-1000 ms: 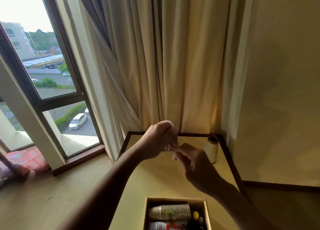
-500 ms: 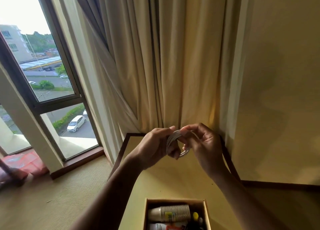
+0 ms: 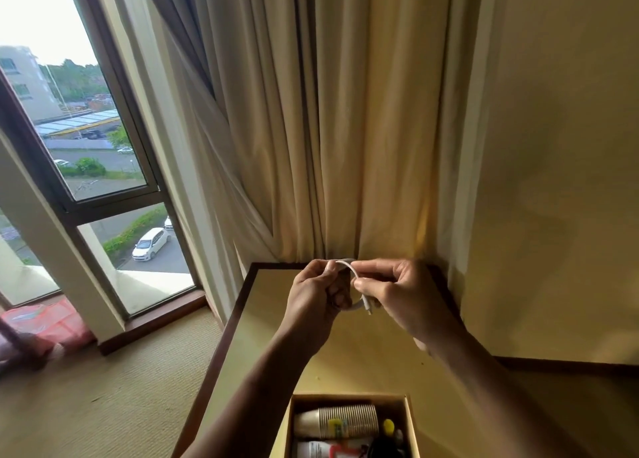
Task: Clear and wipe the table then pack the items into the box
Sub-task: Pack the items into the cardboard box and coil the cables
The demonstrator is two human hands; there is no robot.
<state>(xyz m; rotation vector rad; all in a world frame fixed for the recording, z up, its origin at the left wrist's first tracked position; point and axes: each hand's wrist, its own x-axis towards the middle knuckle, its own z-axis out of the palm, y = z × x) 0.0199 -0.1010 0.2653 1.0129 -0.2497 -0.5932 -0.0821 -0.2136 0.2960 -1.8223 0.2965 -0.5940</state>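
Observation:
Above the far end of the yellow table point(image 3: 262, 326), both my hands hold a coiled white cable point(image 3: 356, 278). My left hand point(image 3: 316, 295) grips the coil's left side. My right hand point(image 3: 397, 291) pinches the right side near the plug end, which sticks out below my fingers. A cardboard box point(image 3: 413, 426) stands at the table's near end, open at the top. Inside it lie a stack of paper cups point(image 3: 340, 421), a white bottle point(image 3: 313, 450), a yellow item and a dark item.
Cream curtains point(image 3: 328, 129) hang right behind the table's far edge. A beige wall point(image 3: 560, 181) closes the right side. To the left are a large window point(image 3: 90, 167), carpet floor point(image 3: 103, 399) and a pink bag point(image 3: 45, 323) by the sill.
My right hand rose from the table to the cable and now pinches its plug end. The white roll at the table's far right is now hidden behind my right hand.

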